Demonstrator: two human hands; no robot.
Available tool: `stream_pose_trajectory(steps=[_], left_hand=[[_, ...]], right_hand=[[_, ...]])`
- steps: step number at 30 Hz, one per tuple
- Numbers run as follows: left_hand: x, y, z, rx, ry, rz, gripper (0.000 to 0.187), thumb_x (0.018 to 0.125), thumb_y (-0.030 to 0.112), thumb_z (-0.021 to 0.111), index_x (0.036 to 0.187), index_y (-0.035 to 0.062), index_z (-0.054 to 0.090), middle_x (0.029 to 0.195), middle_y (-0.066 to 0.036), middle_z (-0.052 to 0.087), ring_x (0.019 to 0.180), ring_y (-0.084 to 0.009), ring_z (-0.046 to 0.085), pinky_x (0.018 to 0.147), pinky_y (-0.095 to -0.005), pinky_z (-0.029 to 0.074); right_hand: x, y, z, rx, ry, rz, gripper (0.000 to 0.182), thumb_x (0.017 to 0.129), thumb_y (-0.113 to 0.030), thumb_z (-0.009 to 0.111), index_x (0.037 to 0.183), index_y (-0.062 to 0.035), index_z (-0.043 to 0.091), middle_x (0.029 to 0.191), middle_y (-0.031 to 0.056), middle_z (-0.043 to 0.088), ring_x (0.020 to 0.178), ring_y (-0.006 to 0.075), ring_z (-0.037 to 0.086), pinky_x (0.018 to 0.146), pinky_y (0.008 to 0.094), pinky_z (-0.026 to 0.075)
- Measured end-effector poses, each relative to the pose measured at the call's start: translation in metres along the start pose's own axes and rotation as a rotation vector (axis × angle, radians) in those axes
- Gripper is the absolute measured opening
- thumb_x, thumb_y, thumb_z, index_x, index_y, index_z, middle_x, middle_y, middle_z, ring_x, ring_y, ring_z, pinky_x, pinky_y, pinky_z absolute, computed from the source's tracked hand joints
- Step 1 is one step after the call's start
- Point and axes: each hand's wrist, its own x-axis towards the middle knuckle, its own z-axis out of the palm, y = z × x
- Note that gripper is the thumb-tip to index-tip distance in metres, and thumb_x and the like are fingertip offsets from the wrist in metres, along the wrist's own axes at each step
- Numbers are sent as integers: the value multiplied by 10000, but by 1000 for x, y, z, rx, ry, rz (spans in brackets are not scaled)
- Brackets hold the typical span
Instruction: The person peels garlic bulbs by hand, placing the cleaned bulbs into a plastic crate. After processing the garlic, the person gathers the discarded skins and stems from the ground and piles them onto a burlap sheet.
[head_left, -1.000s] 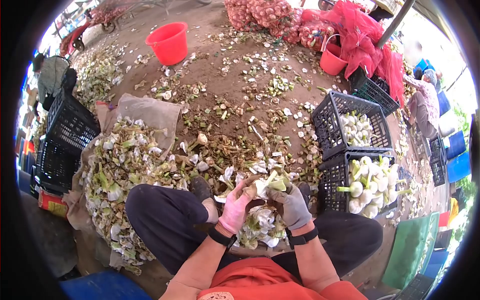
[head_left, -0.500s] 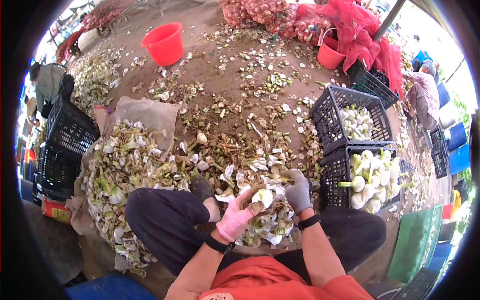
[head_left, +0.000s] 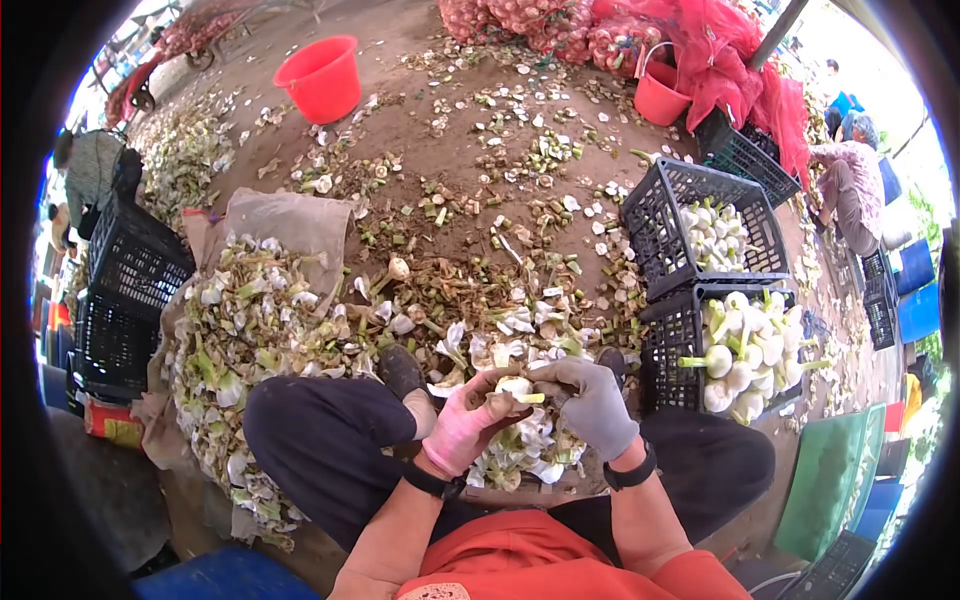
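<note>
A white garlic bulb (head_left: 514, 386) with a short green stem stub is held in front of my lap. My left hand (head_left: 468, 422), in a pinkish glove with dark fingertips, is closed around its left side. My right hand (head_left: 592, 405), in a grey glove, has its fingers bent together at the bulb's right edge; whether it grips the bulb or a piece of skin is too small to tell. White peelings (head_left: 535, 445) lie below both hands. Whole garlic bulbs (head_left: 752, 350) with stems fill the near black crate (head_left: 672, 358) to the right.
Another black crate (head_left: 650, 245) of garlic stands behind. A large peelings heap (head_left: 250, 350) lies on sacking (head_left: 290, 232) at left, beside stacked crates (head_left: 125, 300). Red buckets (head_left: 322, 82) and net bags (head_left: 535, 25) are farther back. Co-workers sit at both sides.
My right hand has come down and inward to the bulb. The bulb has turned, so its green stem stub now points right. The view has shifted slightly.
</note>
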Motion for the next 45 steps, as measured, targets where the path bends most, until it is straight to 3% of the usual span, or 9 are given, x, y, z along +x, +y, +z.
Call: stream_pose_trajectory(steps=[6, 11, 22, 29, 34, 37, 41, 42, 45], left_hand=[[5, -16, -20, -188, -25, -64, 425, 931, 140, 566, 1317, 12, 447, 1084, -90, 622, 987, -199, 631, 938, -374, 480], [1, 2, 1, -131, -45, -145, 553, 902, 325, 597, 1345, 38, 429, 1054, -37, 616, 916, -167, 636, 872, -361, 505], [-8, 2, -10, -216, -228, -243, 777, 813, 238, 731, 1427, 76, 283, 1162, -161, 599, 1080, -280, 607, 898, -435, 527], [2, 0, -5, 190, 27, 33, 768, 696, -45, 734, 1367, 27, 365, 1134, -73, 567, 1032, -173, 592, 897, -323, 513], [8, -3, -1, 437, 103, 56, 769, 684, -9, 752, 1357, 30, 382, 1116, -76, 575, 1034, -154, 583, 894, -316, 508], [5, 1, 6, 1190, 197, 139, 835, 629, 63, 819, 1349, 28, 398, 1043, -77, 603, 970, -150, 606, 859, -298, 506], [7, -17, -19, 825, 25, 103, 861, 608, 16, 822, 1355, 38, 394, 1022, -49, 592, 934, -130, 594, 841, -275, 498], [-2, 5, 7, 347, 19, -77, 864, 607, -11, 819, 1356, 45, 394, 1036, -42, 581, 945, -134, 590, 840, -275, 500], [4, -2, -7, 432, 85, 49, 850, 640, -19, 809, 1369, 46, 375, 1096, -63, 581, 1004, -155, 594, 862, -285, 509]], right_hand=[[-6, -13, 8, -241, 62, -21, 114, 789, 7, 640, 895, -12, 677, 811, 134, 654, 761, 255, 637, 668, 318, 484], [-7, -9, 10, -196, 128, -121, 116, 758, 16, 635, 868, -22, 632, 789, 144, 636, 725, 304, 616, 652, 356, 480], [-15, 97, 33, -245, 66, 330, 97, 778, -134, 636, 819, -48, 617, 778, 147, 642, 749, 291, 639, 679, 377, 498], [-11, 37, 4, 538, 60, 255, 256, 827, 50, 597, 1078, 10, 621, 949, 93, 658, 917, 174, 619, 838, 271, 475], [-6, -8, 7, 68, -12, -35, 312, 800, -103, 718, 1084, -4, 632, 969, 103, 673, 916, 236, 639, 826, 324, 485], [-3, -11, 12, -58, -98, 12, 188, 795, -93, 693, 979, -57, 685, 884, 120, 675, 843, 286, 647, 746, 343, 498], [2, 50, 25, -399, 40, 167, 121, 739, -39, 649, 856, -70, 658, 791, 122, 648, 755, 290, 627, 655, 388, 482], [-1, 93, 28, -415, 181, 146, 138, 719, 9, 588, 807, -85, 639, 763, 123, 632, 711, 326, 604, 626, 412, 468], [-9, 86, 16, -415, 250, 107, 316, 712, 69, 533, 954, -90, 658, 953, 167, 619, 912, 371, 567, 797, 397, 475]])
